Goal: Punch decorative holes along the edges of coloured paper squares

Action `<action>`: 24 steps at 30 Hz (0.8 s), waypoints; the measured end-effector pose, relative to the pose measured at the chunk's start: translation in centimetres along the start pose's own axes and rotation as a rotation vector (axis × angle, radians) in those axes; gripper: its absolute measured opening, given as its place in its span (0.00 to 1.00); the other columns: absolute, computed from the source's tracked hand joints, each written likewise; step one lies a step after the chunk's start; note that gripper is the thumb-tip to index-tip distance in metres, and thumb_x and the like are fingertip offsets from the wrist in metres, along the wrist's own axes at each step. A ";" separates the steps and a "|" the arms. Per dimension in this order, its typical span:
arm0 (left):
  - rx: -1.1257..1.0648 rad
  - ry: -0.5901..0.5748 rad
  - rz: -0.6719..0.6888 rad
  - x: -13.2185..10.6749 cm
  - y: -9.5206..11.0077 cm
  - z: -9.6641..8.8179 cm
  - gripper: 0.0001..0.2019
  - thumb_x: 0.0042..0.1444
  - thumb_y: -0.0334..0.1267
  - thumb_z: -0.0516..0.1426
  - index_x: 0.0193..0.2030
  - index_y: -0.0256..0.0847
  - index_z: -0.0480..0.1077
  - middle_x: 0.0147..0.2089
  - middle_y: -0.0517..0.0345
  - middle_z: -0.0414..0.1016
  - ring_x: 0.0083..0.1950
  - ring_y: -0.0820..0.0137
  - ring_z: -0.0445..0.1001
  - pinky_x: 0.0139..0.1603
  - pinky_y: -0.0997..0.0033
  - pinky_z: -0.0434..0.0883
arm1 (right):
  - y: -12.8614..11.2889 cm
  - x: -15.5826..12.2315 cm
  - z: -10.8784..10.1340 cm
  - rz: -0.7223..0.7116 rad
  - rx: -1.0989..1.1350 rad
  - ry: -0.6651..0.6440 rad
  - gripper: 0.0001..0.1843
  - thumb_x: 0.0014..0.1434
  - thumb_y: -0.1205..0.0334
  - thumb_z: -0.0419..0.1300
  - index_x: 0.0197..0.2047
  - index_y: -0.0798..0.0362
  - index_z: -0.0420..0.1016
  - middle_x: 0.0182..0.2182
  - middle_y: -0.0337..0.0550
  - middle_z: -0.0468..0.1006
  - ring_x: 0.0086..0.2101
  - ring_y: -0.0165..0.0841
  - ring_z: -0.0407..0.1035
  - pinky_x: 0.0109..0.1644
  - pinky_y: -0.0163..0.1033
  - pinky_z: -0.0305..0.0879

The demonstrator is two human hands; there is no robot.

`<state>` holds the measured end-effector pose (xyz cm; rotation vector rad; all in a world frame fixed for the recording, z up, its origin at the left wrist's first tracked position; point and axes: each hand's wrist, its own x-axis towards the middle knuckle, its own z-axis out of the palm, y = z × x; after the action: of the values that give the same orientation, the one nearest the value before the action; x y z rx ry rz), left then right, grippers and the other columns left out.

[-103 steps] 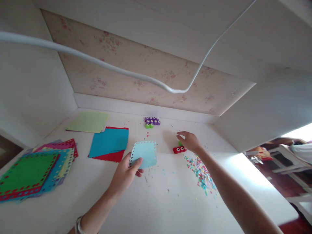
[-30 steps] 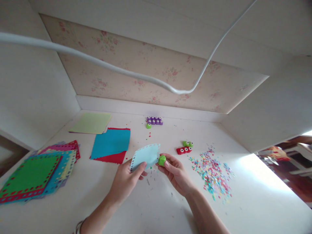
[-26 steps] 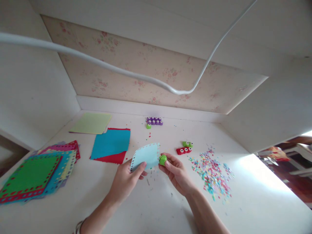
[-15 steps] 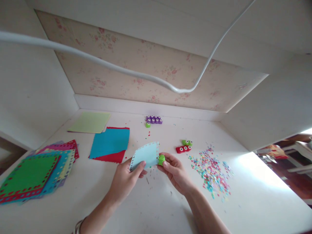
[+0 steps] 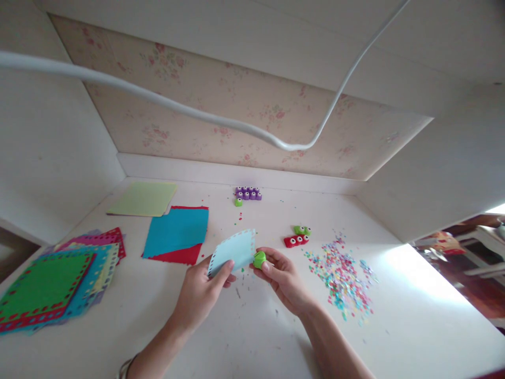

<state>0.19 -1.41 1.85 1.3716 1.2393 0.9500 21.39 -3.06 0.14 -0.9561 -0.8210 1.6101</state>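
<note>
My left hand [image 5: 201,289] pinches a small light-blue paper square [image 5: 233,250] with punched holes along its edges, holding it just above the white desk [image 5: 256,337]. My right hand [image 5: 282,279] grips a small green paper punch [image 5: 259,259] and holds it against the sheet's right edge. Both hands meet at the middle of the desk.
A pile of punched coloured sheets [image 5: 51,281] lies at the left. Blue and red sheets [image 5: 177,234] and a pale green sheet [image 5: 144,198] lie farther back. Purple punches [image 5: 248,193], red punches [image 5: 296,240] and green punches [image 5: 302,230] stand behind. Confetti [image 5: 343,279] lies to the right.
My right hand left the red punches, took up a green punch and brought it to the sheet's right edge. The last second shows only small shifts there.
</note>
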 end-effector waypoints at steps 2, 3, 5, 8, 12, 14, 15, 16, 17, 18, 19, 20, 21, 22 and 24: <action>0.005 0.003 0.010 0.0 0.0 0.0 0.15 0.58 0.51 0.59 0.38 0.39 0.75 0.28 0.57 0.81 0.31 0.64 0.81 0.31 0.73 0.78 | 0.0 0.0 0.0 -0.001 -0.007 -0.003 0.19 0.54 0.59 0.71 0.48 0.49 0.77 0.43 0.42 0.80 0.44 0.32 0.74 0.52 0.40 0.67; 0.009 0.007 0.014 0.0 0.0 0.0 0.15 0.58 0.51 0.59 0.38 0.39 0.75 0.28 0.57 0.81 0.30 0.65 0.81 0.31 0.73 0.78 | -0.1 0.0 0.1 -0.001 -0.007 -0.003 0.19 0.54 0.59 0.71 0.48 0.49 0.77 0.43 0.42 0.80 0.44 0.32 0.74 0.52 0.39 0.67; 0.019 0.017 0.016 0.0 0.0 0.0 0.15 0.58 0.50 0.59 0.38 0.39 0.75 0.27 0.57 0.81 0.30 0.65 0.81 0.31 0.73 0.78 | -0.1 -0.1 0.1 0.001 -0.004 -0.001 0.19 0.53 0.59 0.72 0.48 0.49 0.77 0.42 0.41 0.80 0.44 0.32 0.74 0.52 0.39 0.67; 0.021 0.021 0.021 0.0 0.1 0.0 0.14 0.58 0.50 0.59 0.38 0.39 0.75 0.28 0.56 0.82 0.30 0.64 0.81 0.30 0.73 0.78 | -0.1 -0.1 0.1 0.009 -0.010 0.002 0.20 0.52 0.59 0.72 0.48 0.49 0.77 0.42 0.41 0.80 0.44 0.32 0.74 0.52 0.40 0.67; 0.022 0.022 0.015 0.0 0.4 0.0 0.14 0.58 0.49 0.58 0.37 0.39 0.75 0.28 0.55 0.82 0.30 0.63 0.81 0.31 0.71 0.78 | -0.3 -0.1 0.4 0.010 -0.027 0.023 0.20 0.51 0.58 0.73 0.47 0.50 0.77 0.41 0.42 0.81 0.43 0.33 0.74 0.52 0.41 0.67; 0.023 0.019 0.010 0.0 0.5 0.0 0.14 0.58 0.49 0.59 0.37 0.39 0.75 0.27 0.55 0.81 0.30 0.62 0.81 0.31 0.71 0.78 | -0.4 -0.1 0.5 0.007 -0.035 0.035 0.20 0.50 0.57 0.73 0.46 0.50 0.77 0.40 0.42 0.81 0.43 0.34 0.75 0.52 0.42 0.67; 0.022 0.015 0.011 0.0 0.5 0.0 0.14 0.58 0.49 0.59 0.37 0.39 0.76 0.27 0.55 0.81 0.30 0.62 0.81 0.31 0.71 0.78 | -0.5 -0.1 0.6 0.003 -0.042 0.038 0.20 0.50 0.57 0.73 0.46 0.50 0.77 0.40 0.42 0.81 0.43 0.34 0.75 0.53 0.43 0.67; 0.020 0.009 0.013 0.0 0.4 0.0 0.14 0.58 0.49 0.59 0.37 0.39 0.76 0.27 0.56 0.81 0.30 0.62 0.81 0.31 0.71 0.78 | -0.5 -0.1 0.6 -0.001 -0.051 0.038 0.20 0.50 0.57 0.73 0.46 0.50 0.77 0.40 0.42 0.81 0.43 0.35 0.75 0.53 0.44 0.67; 0.018 0.002 0.017 -0.1 0.4 0.0 0.14 0.58 0.49 0.59 0.37 0.40 0.76 0.27 0.56 0.82 0.30 0.62 0.82 0.31 0.71 0.78 | -0.5 -0.1 0.6 -0.007 -0.062 0.037 0.20 0.50 0.57 0.73 0.46 0.50 0.77 0.41 0.43 0.81 0.43 0.35 0.74 0.54 0.45 0.66; 0.016 -0.004 0.020 -0.1 0.3 0.0 0.14 0.58 0.49 0.59 0.37 0.40 0.76 0.28 0.56 0.82 0.30 0.62 0.82 0.31 0.71 0.78 | -0.4 -0.1 0.6 -0.016 -0.074 0.035 0.20 0.51 0.57 0.73 0.46 0.50 0.77 0.41 0.43 0.81 0.43 0.36 0.74 0.54 0.45 0.66; 0.018 -0.008 0.023 -0.1 0.3 0.0 0.14 0.58 0.49 0.59 0.38 0.40 0.76 0.28 0.56 0.82 0.30 0.62 0.82 0.31 0.71 0.78 | -0.4 -0.1 0.5 -0.025 -0.087 0.034 0.19 0.52 0.57 0.72 0.47 0.50 0.77 0.42 0.43 0.81 0.44 0.36 0.74 0.55 0.46 0.66; 0.022 -0.007 0.024 -0.1 0.3 0.1 0.14 0.58 0.49 0.59 0.38 0.40 0.76 0.28 0.56 0.82 0.30 0.63 0.82 0.31 0.72 0.78 | -0.3 -0.1 0.4 -0.034 -0.098 0.034 0.19 0.52 0.57 0.72 0.47 0.49 0.77 0.42 0.43 0.81 0.44 0.36 0.74 0.54 0.46 0.66; 0.026 -0.005 0.025 -0.1 0.2 0.1 0.14 0.58 0.49 0.59 0.38 0.40 0.76 0.28 0.57 0.82 0.30 0.63 0.81 0.31 0.72 0.78 | -0.2 -0.1 0.4 -0.041 -0.106 0.036 0.19 0.52 0.57 0.72 0.47 0.49 0.77 0.42 0.43 0.80 0.44 0.36 0.74 0.54 0.45 0.65; 0.031 -0.001 0.025 -0.1 0.2 0.1 0.14 0.58 0.49 0.59 0.38 0.40 0.76 0.28 0.57 0.82 0.30 0.64 0.81 0.31 0.72 0.78 | -0.2 -0.1 0.3 -0.048 -0.110 0.039 0.19 0.52 0.57 0.72 0.47 0.49 0.76 0.42 0.43 0.80 0.44 0.35 0.74 0.54 0.45 0.65; 0.036 0.003 0.025 -0.1 0.2 0.1 0.14 0.58 0.50 0.59 0.38 0.40 0.75 0.28 0.57 0.82 0.30 0.64 0.81 0.31 0.73 0.78 | -0.1 0.0 0.2 -0.056 -0.113 0.042 0.19 0.53 0.58 0.72 0.47 0.49 0.76 0.42 0.42 0.80 0.44 0.35 0.73 0.53 0.44 0.66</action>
<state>0.28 -1.52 2.05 1.4175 1.2495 0.9514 21.27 -3.10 0.27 -1.0339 -0.9095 1.5040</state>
